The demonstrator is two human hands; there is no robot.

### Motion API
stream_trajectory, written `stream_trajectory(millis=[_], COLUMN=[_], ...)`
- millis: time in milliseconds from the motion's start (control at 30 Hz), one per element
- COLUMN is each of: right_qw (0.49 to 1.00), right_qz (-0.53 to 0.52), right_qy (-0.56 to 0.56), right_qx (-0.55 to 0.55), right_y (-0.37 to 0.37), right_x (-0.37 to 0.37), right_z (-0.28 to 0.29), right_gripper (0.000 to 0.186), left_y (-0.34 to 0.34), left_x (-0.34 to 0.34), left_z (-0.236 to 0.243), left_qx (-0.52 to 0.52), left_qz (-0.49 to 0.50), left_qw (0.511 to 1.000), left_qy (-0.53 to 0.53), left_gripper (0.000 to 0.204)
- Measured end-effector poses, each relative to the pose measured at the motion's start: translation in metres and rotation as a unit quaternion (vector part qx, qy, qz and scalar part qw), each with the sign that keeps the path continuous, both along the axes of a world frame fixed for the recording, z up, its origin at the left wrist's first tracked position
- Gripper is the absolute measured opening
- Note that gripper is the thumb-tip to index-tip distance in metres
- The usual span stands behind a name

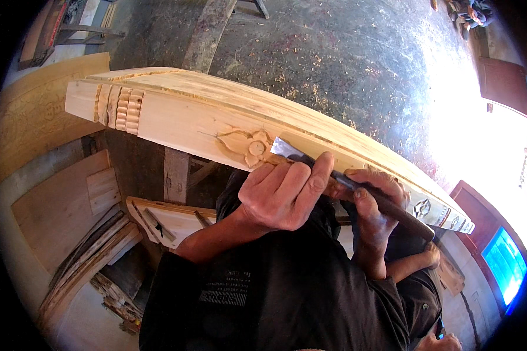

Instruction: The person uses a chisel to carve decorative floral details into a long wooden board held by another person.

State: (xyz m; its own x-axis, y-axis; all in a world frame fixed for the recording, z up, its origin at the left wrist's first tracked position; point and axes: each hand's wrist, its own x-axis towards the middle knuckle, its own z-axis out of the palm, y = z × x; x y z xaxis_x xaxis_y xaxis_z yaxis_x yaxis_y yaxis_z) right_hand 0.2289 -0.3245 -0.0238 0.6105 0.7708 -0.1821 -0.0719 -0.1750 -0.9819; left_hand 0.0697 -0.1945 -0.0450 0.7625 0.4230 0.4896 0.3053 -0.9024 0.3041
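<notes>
A long pale wooden board (181,126) runs across in front of me, with a carved flower (256,147) in relief on the face toward me. A wood chisel (348,182) lies slantwise over that face, its bright flat blade just right of the flower. My left hand (281,196) is closed around the chisel's shank near the blade, knuckles close to the flower; its thumb is hidden. Farther right, my right hand (376,202) grips the dark handle, whose end sticks out beyond it. Grooved ridges (129,110) are cut near the board's left end.
Beside me on the right are another person's forearm (413,264) and, lower down, a hand (442,342). Below the board at left, a smaller panel (178,225) carries loose tools. Stacked wood strips (93,263) stand at left. Wood chips dot the dark floor (310,64).
</notes>
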Motion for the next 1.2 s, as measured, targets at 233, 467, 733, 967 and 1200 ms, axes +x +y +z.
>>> stream_trajectory(millis=[233, 467, 733, 967, 1200], right_qw=[0.989, 0.985, 0.992, 0.985, 0.990], right_qz=[0.043, 0.041, 0.028, 0.032, 0.004], right_qy=[-0.142, -0.168, -0.125, -0.165, -0.142], right_qx=[-0.019, -0.027, -0.023, -0.038, -0.026], right_y=[0.001, 0.002, 0.004, 0.006, 0.006], right_x=[0.007, 0.007, 0.005, 0.005, 0.000], right_z=[0.000, 0.003, 0.007, 0.011, 0.006], right_gripper=[0.027, 0.027, 0.025, 0.026, 0.025], left_y=[0.000, 0.001, 0.000, 0.003, 0.000], left_x=[0.001, 0.000, 0.000, 0.000, 0.001], left_z=[-0.001, -0.002, -0.002, 0.003, 0.000], left_qx=[-0.012, 0.005, -0.007, -0.009, -0.033], left_qz=[0.018, 0.003, 0.009, 0.005, 0.016], left_qw=[1.000, 1.000, 1.000, 1.000, 0.999], left_qy=[-0.011, -0.010, -0.020, -0.014, -0.025], left_gripper=[0.052, 0.050, 0.050, 0.054, 0.054])
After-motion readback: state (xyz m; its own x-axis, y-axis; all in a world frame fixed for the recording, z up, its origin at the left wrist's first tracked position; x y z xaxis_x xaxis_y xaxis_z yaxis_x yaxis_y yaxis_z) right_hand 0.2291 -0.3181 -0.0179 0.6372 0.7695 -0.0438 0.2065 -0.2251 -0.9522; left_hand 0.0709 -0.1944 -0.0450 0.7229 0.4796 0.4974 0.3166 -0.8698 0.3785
